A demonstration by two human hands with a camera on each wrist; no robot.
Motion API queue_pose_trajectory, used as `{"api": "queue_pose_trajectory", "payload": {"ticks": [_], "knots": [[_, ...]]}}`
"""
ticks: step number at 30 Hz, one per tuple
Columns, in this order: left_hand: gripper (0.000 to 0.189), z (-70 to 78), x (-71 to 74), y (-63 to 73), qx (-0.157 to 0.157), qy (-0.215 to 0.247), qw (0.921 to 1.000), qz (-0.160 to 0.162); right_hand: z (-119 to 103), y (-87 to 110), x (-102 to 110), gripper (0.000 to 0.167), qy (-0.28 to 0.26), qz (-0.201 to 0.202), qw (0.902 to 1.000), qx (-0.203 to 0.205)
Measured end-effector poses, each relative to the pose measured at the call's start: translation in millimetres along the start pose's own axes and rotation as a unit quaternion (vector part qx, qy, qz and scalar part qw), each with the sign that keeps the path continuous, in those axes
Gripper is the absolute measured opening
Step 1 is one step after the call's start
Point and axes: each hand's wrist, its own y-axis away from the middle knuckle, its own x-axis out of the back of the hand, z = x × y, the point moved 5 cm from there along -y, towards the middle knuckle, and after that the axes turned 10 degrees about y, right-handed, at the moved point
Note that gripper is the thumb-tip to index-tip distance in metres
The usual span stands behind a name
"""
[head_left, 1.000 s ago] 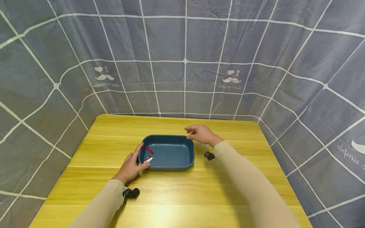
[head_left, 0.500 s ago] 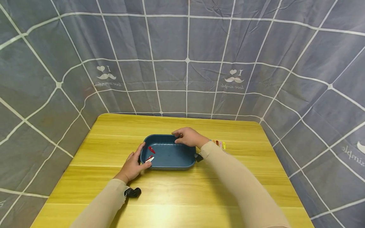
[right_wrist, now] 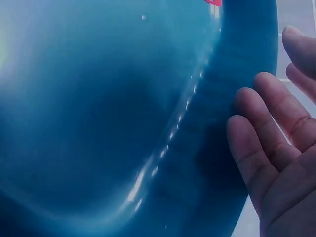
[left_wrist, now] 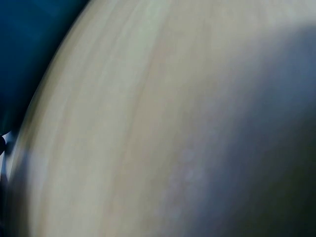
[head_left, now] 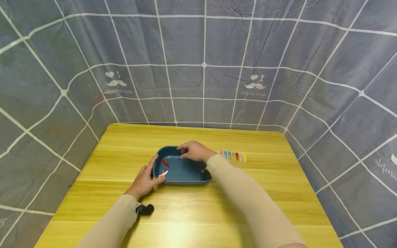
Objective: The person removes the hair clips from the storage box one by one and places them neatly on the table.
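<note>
A dark blue plastic tub (head_left: 186, 183) rests on the wooden table. My left hand (head_left: 143, 181) holds its left end, fingers along the outside and thumb over the front corner. Inside, at the left, lie a red hair clip (head_left: 165, 162), a white hair clip (head_left: 163, 173) and a second red one (head_left: 162, 171) close beside it. My right hand (head_left: 196, 151) hovers over the tub's far side, fingers loosely bent. In the right wrist view, the tub's inner wall (right_wrist: 197, 148) fills most of the picture, and nothing shows between the fingers (right_wrist: 249, 143).
Several hair clips (head_left: 233, 155) in pink, blue, orange, dark red and yellow form a row on the table (head_left: 173, 217), right of the tub. A grey checked curtain (head_left: 183, 86) surrounds the table's back and sides. The left wrist view shows blurred wood.
My right hand has moved left, from beyond the tub's far right corner to over its far side, uncovering the row of hair clips. The left hand stays on the tub.
</note>
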Motion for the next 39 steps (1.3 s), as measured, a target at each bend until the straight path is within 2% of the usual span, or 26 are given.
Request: {"api": "queue_pose_trajectory", "payload": {"ticks": [9,22,30,39], "knots": [[0.096,-0.2,0.5,0.1,-0.001,-0.006,1.0,0.001,-7.2,-12.3,-14.3,0.046,0.021,-0.013,0.9997,0.005],[0.096,0.3,-0.3,-0.7,-0.007,-0.002,1.0,0.002,-15.6,-18.2,-28.4,0.046,0.029,-0.036,0.9989,0.004],[0.095,-0.9,0.7,0.8,0.003,0.002,1.0,0.003,-18.5,-22.8,-35.3,0.046,0.039,-0.046,0.9982,0.0],[0.095,-1.0,-0.3,1.0,-0.007,-0.003,1.0,0.001,-23.5,-28.1,-46.4,0.048,0.06,-0.049,0.997,0.001]]}}
